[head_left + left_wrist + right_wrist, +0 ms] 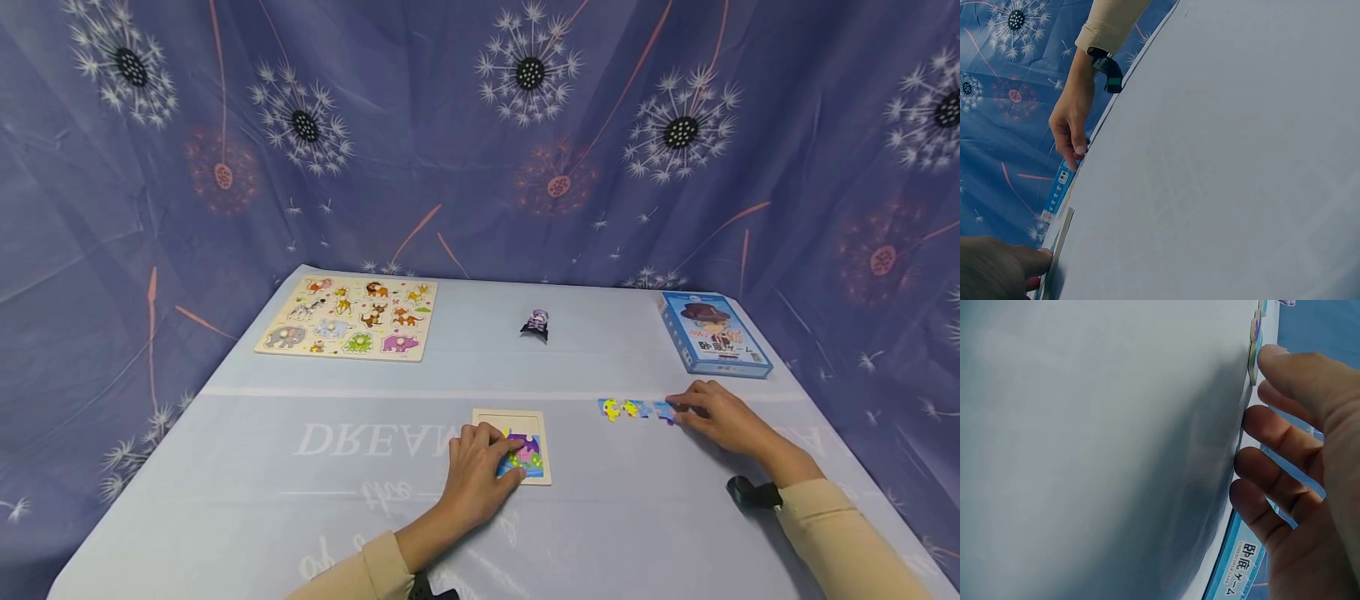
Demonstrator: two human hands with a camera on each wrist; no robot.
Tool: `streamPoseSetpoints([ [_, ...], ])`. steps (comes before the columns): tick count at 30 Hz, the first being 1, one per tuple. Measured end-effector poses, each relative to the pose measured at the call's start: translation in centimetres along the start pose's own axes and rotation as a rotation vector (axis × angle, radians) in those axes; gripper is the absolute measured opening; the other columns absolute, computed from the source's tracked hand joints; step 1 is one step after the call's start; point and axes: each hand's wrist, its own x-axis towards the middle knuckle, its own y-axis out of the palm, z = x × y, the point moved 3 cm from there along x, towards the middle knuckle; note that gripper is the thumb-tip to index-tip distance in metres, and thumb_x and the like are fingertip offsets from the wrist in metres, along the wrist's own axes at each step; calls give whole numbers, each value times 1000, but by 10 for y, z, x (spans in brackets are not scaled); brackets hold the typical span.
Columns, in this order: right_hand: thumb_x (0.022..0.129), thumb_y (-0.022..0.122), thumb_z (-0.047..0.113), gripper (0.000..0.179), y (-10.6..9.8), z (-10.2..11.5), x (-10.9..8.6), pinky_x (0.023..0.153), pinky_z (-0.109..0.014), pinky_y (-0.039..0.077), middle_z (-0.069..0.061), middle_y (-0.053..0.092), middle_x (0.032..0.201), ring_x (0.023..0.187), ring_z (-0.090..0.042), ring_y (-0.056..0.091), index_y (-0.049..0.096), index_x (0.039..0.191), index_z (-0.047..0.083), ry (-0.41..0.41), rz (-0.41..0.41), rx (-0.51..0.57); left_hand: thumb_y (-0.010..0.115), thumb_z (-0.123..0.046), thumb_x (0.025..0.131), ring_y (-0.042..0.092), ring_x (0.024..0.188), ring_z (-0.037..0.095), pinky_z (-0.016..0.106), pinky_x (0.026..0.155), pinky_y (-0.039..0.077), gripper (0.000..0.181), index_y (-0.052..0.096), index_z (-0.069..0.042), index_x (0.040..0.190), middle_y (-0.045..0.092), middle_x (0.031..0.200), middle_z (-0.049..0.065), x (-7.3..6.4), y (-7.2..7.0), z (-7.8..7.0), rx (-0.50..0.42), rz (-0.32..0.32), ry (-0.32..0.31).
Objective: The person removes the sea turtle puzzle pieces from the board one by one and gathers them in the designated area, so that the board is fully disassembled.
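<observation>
A small square wooden puzzle tray (512, 414) lies near the middle of the table, partly filled with purple, pink, green and blue pieces. My left hand (478, 471) rests over its left side, index fingertip on the purple piece (531, 442) and thumb low on the picture; the covered part is hidden. To the right lie loose jigsaw pieces in a row: a yellow-and-blue piece (610, 408), another yellow-and-blue piece (636, 408) and a blue-and-purple piece (663, 411). At this last one's right edge, my right hand (720, 417) touches with loosely bent fingers; the piece lies flat.
A wooden animal peg puzzle (348, 321) lies at the back left. A small dark-and-lilac object (537, 323) sits at the back middle. At the back right is a blue game box (716, 333). A dandelion-print curtain (420, 142) hangs behind the table.
</observation>
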Motion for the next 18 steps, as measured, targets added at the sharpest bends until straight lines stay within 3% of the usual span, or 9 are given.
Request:
streamPoseSetpoints([
  [4,84,69,19,34,1,1,-1,74,-36,44,3,60,91,87,-15,50,67,117,10,11,-9,9,75,-28,73,39,92,14,32,76,25,33,73,-20,105,52,94,-4,0,0,0,-9,1,-13],
  [8,84,70,20,32,1,17,1,74,-38,44,2,60,92,88,-15,51,68,115,10,-33,-90,34,77,-27,72,39,91,13,33,78,26,31,74,-18,101,52,92,-4,-1,-3,0,-60,-10,-24],
  [14,81,72,20,27,9,67,14,69,-31,43,1,61,90,83,-12,49,71,107,10,-157,-228,70,78,-23,72,40,92,13,34,80,28,29,74,-15,100,53,92,-3,-3,-22,1,-125,-39,-51],
  [18,79,75,23,27,20,107,22,68,-27,42,2,61,89,83,-8,46,72,103,12,-182,-232,117,79,-21,72,41,92,13,34,79,28,29,74,-15,100,55,91,-2,-9,-35,16,-115,-61,-69],
])
